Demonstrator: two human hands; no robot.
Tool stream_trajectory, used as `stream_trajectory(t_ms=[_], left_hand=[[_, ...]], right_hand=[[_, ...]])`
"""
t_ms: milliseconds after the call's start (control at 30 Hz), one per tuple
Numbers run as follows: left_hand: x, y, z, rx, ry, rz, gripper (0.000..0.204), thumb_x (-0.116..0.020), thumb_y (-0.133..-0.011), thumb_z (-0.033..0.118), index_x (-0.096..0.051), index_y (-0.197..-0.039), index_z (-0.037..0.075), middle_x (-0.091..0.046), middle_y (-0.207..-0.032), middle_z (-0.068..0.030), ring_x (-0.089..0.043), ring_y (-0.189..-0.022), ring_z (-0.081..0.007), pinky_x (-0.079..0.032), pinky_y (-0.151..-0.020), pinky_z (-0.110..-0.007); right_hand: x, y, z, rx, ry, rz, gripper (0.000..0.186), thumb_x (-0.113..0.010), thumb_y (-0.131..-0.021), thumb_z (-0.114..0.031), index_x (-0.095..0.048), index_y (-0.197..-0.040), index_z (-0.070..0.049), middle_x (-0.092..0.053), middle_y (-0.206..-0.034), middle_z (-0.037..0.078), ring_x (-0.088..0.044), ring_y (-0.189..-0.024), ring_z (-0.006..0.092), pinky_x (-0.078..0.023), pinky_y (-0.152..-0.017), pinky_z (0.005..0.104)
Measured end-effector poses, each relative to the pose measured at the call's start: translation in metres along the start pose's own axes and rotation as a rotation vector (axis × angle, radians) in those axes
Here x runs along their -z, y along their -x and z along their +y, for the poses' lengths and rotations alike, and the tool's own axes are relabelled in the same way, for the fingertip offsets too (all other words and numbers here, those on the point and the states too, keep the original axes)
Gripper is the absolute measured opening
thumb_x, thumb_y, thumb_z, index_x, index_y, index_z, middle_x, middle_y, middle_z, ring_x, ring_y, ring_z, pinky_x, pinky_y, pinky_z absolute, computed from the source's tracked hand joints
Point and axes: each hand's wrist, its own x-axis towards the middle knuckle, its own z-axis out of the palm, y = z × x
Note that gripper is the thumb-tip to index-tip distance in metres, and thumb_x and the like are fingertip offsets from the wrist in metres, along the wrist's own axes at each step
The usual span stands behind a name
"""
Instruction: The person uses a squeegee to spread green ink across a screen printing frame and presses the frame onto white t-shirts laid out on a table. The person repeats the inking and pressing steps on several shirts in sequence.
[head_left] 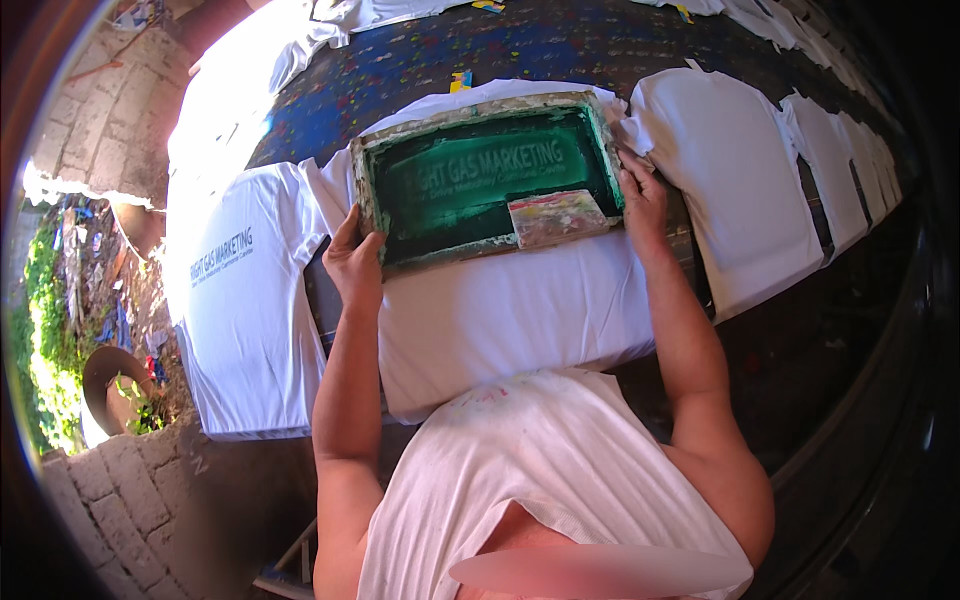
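A screen printing frame (450, 165), with a green mesh and a worn, paint-crusted wooden border, is held between my hands over a white T-shirt (520, 300). My left hand (355, 258) grips its left side near the lower corner, thumb and fingers closed on the wood. On the opposite side my right hand (642, 195) is closed around the right border. Inside the frame, against its near edge, rests a paint-stained squeegee (558, 218). Whether the frame touches the shirt or hovers just above it, I cannot tell.
To the left lies a white T-shirt with dark lettering (240, 300). Several plain white shirts (740, 180) line the right side. The dark, paint-speckled table (380, 70) stretches away behind. A block wall (120, 500) and a round brown container (115, 385) are at far left.
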Motion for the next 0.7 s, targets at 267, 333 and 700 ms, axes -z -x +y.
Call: stream_trajectory(t_ms=[267,333,700], left_hand=[[-0.002,0.0,0.002,0.013,0.011,0.008,0.064,-0.071,-0.088,-0.013,-0.065,-0.152,-0.012,-0.078,-0.134,-0.0134,-0.074,-0.111,-0.0144,-0.056,-0.103,-0.027],[-0.003,0.002,0.002,0.019,0.011,0.018,0.064,-0.071,-0.088,-0.013,-0.065,-0.152,-0.012,-0.078,-0.134,-0.0134,-0.074,-0.111,-0.0145,-0.056,-0.103,-0.027],[-0.008,0.006,0.009,0.058,0.005,0.035,0.064,-0.072,-0.088,-0.011,-0.066,-0.152,-0.01,-0.079,-0.129,-0.0088,-0.073,-0.106,-0.0109,-0.057,-0.097,-0.025]], right_hand=[[0.01,0.006,-0.058,0.373,0.445,0.012,0.038,-0.072,-0.107,-0.011,-0.074,-0.144,-0.003,-0.075,-0.145,0.016,-0.067,-0.139,0.0298,-0.049,-0.12,0.0411],[0.018,0.026,-0.091,0.526,0.312,-0.363,0.039,-0.076,-0.101,-0.011,-0.075,-0.14,-0.004,-0.074,-0.139,0.017,-0.066,-0.137,0.0351,-0.05,-0.119,0.0456],[-0.024,0.027,-0.148,0.621,0.653,-0.559,0.035,-0.067,-0.089,0.004,-0.08,-0.122,-0.003,-0.079,-0.118,0.015,-0.073,-0.114,0.0358,-0.059,-0.101,0.0476]])
